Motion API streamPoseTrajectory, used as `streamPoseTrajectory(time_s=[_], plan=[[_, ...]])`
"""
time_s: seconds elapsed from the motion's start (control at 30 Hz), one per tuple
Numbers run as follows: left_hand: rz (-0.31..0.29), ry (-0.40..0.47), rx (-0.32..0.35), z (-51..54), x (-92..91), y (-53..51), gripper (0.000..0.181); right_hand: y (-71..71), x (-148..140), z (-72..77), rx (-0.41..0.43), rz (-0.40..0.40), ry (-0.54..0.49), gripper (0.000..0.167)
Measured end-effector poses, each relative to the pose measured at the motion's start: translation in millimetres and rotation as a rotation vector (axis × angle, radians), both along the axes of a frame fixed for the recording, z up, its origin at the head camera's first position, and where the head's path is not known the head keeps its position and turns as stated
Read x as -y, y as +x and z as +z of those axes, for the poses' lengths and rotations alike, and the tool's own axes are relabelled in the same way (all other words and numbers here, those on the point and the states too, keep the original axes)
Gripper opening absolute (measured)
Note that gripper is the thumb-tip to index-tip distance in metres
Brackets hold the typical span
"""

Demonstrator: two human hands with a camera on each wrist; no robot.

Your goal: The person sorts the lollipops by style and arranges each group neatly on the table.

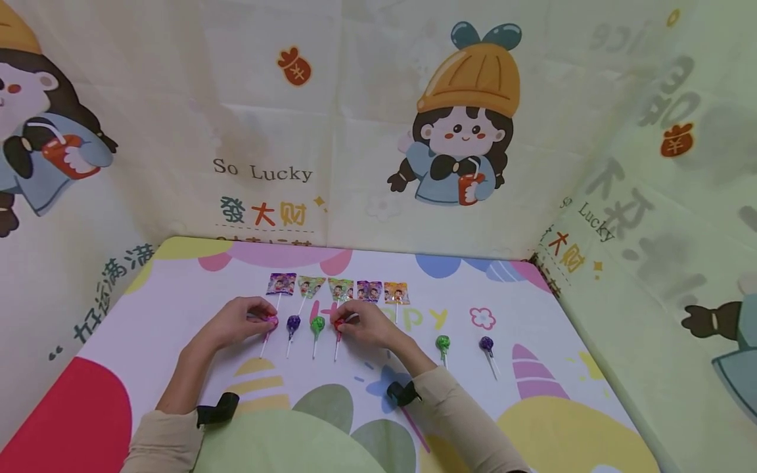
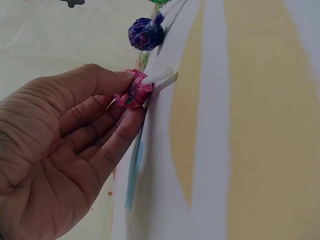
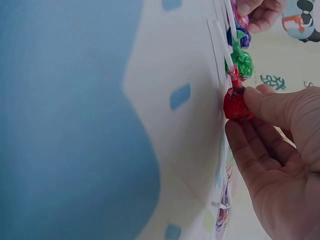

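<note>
A pink-wrapped lollipop is pinched by its ball between the thumb and fingers of my left hand, its white stick pointing toward me. My right hand pinches a red-wrapped lollipop in the same way. Between the hands, a purple lollipop and a green lollipop lie side by side in the same row, sticks toward me. Just behind the hands runs a row of several flat-packed lollipops, among them a purple packet at the left end and an orange packet at the right end.
Farther right on the printed tabletop lie another green lollipop and another purple lollipop, apart from the row. A cartoon-printed cloth hangs behind the table and along both sides. Each wrist wears a black strap-on camera.
</note>
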State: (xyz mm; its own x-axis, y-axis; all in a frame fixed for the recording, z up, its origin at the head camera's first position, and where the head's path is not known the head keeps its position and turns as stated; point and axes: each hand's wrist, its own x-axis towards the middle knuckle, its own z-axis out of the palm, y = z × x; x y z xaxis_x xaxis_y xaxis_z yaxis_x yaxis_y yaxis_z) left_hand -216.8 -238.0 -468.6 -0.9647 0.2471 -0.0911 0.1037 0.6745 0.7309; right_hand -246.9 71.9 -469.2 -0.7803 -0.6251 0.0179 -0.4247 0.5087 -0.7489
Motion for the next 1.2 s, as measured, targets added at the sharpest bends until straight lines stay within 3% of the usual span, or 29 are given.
streamPoseTrajectory(time_s=[0.3, 0.53, 1.2], plan=[[-0.003, 0.015, -0.008, 0.1, 1.3, -0.3, 0.023, -1.4, 0.9, 0.5, -0.035, 0.045, -0.013, 0.017], [-0.001, 0.018, -0.003, -1.7, 0.3, -0.5, 0.021, -1.7, 1.9, 1.6, -0.033, 0.025, 0.025, 0.016], [-0.007, 0.013, -0.012, 0.6, -0.5, 0.0, 0.020, -0.3, -2.0, 2.7, -0.027, 0.010, -0.008, 0.020]])
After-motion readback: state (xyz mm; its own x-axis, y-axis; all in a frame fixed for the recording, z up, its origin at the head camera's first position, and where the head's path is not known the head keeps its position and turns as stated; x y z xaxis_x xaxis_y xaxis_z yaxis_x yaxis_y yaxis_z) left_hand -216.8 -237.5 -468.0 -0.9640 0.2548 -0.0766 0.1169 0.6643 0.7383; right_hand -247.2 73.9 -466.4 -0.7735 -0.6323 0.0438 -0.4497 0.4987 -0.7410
